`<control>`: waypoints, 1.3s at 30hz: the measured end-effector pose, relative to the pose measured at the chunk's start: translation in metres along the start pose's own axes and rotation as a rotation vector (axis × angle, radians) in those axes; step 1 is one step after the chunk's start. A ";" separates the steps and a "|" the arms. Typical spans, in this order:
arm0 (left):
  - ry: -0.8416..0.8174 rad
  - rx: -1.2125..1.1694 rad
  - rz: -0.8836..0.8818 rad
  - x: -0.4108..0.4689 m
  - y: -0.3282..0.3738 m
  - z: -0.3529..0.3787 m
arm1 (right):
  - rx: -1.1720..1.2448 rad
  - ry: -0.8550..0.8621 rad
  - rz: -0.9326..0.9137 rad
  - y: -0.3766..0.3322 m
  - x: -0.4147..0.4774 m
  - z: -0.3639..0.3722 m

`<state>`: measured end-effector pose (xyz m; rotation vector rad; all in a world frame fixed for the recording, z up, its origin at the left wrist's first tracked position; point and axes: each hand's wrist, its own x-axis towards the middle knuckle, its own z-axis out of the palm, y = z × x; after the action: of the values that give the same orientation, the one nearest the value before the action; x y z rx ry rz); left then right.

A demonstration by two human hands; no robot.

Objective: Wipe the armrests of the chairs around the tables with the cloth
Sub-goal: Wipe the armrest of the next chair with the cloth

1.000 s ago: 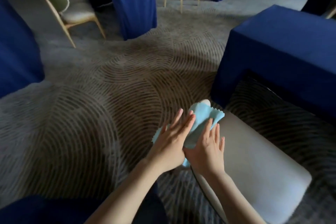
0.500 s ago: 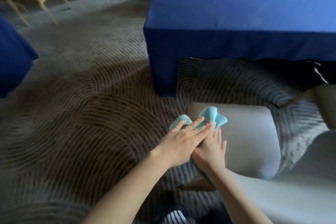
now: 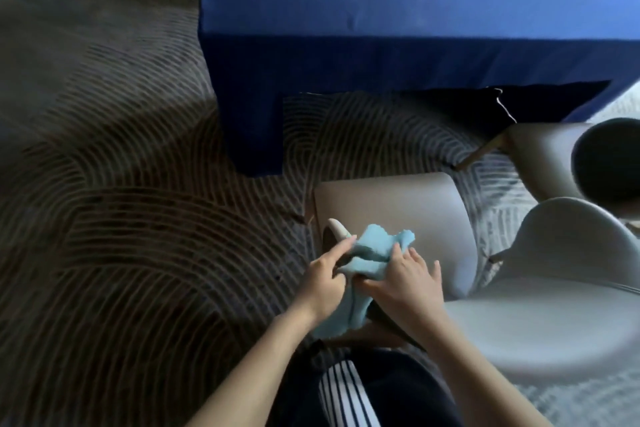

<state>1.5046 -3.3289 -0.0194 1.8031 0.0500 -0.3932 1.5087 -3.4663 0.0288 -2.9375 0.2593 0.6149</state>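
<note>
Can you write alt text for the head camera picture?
Seen from above, a person's left hand holds a light blue cloth and the right hand presses it onto the curved armrest of a grey chair. A table draped in blue stands beyond on patterned carpet, with another grey chair to the right.

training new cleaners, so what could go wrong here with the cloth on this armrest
The cloth is bunched, so the armrest tip poking out past it may be missed. Its loose tail hanging below the left hand could slide off if the right hand only presses.
</note>
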 end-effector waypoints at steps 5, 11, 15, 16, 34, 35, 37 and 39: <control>0.201 -0.206 -0.253 0.005 0.001 0.004 | -0.062 0.026 -0.031 0.002 -0.005 -0.009; 0.059 -0.258 -0.367 0.008 0.006 0.003 | -0.137 -0.022 -0.068 0.005 -0.013 -0.022; -0.018 -0.140 -0.392 0.011 0.014 -0.009 | -0.237 -0.032 -0.120 0.008 -0.022 -0.038; -0.049 -0.100 -0.393 0.012 0.015 -0.011 | -0.255 -0.045 -0.131 0.008 -0.024 -0.044; 0.295 0.400 -0.142 0.058 0.047 -0.019 | -0.313 -0.330 -0.360 0.029 0.005 -0.052; 0.300 0.411 -0.120 0.064 0.048 -0.019 | -0.298 -0.330 -0.346 0.029 0.009 -0.049; 0.245 0.459 -0.106 0.076 0.048 -0.017 | -0.267 -0.323 -0.314 0.026 0.015 -0.043; 0.111 0.524 -0.101 0.087 0.043 -0.016 | -0.218 -0.321 -0.267 0.021 0.022 -0.034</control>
<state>1.6004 -3.3399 -0.0010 2.3464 0.1249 -0.4014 1.5381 -3.4952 0.0492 -2.9325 -0.2431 1.1117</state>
